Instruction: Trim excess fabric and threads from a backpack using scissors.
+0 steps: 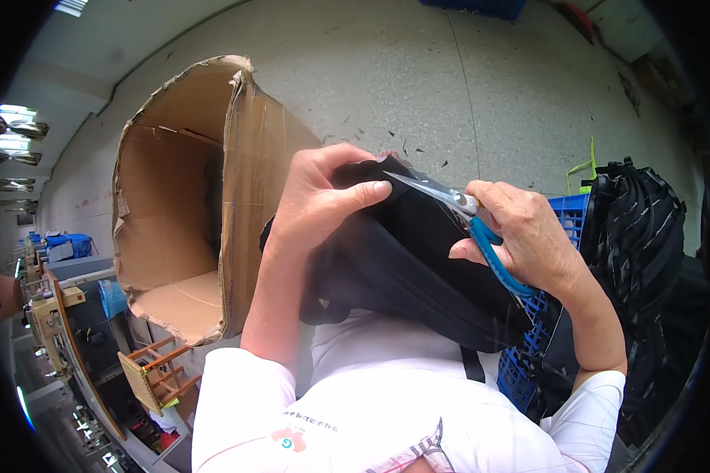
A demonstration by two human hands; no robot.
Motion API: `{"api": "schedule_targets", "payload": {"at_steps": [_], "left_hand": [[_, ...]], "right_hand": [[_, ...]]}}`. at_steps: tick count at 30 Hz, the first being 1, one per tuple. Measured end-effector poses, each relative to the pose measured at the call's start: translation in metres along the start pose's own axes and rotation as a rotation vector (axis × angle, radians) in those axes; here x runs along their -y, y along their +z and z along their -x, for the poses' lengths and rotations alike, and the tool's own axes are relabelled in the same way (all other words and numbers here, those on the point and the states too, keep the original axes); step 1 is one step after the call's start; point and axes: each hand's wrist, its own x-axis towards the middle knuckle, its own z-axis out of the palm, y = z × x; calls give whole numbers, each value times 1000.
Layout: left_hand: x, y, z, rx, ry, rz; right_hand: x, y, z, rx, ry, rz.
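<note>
Currently: left hand (319, 191) pinching far edge of black cloth (438, 252), thumb on top. Right hand (527, 232) closed around blue handles of scissors (463, 202); blade tips by left thumb, over the cloth. Cloth bunched in front of the white shirt (418, 394). Carton (264, 165) open, left. Blue basket (569, 217) and black heap (639, 225), right. Dark scraps (406, 146) on floor beyond.
</note>
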Motion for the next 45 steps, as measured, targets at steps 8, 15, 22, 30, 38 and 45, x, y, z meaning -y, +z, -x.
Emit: {"api": "schedule_targets", "payload": {"at_steps": [8, 15, 22, 30, 38, 45], "left_hand": [[6, 0, -2, 16, 59, 9], [-5, 7, 0, 25, 173, -143], [-8, 16, 4, -18, 100, -71], [-11, 21, 4, -39, 93, -77], [-8, 21, 2, -8, 63, -86], [-3, 18, -3, -17, 128, -152]], "right_hand": [[-3, 5, 3, -42, -31, -5], [-1, -8, -4, -17, -83, -10], [-13, -14, -3, -32, -130, -14], [-12, -31, -12, 178, -88, -24], [-12, -25, -5, 105, -115, -16], [-23, -20, 1, 76, -7, -244]]}}
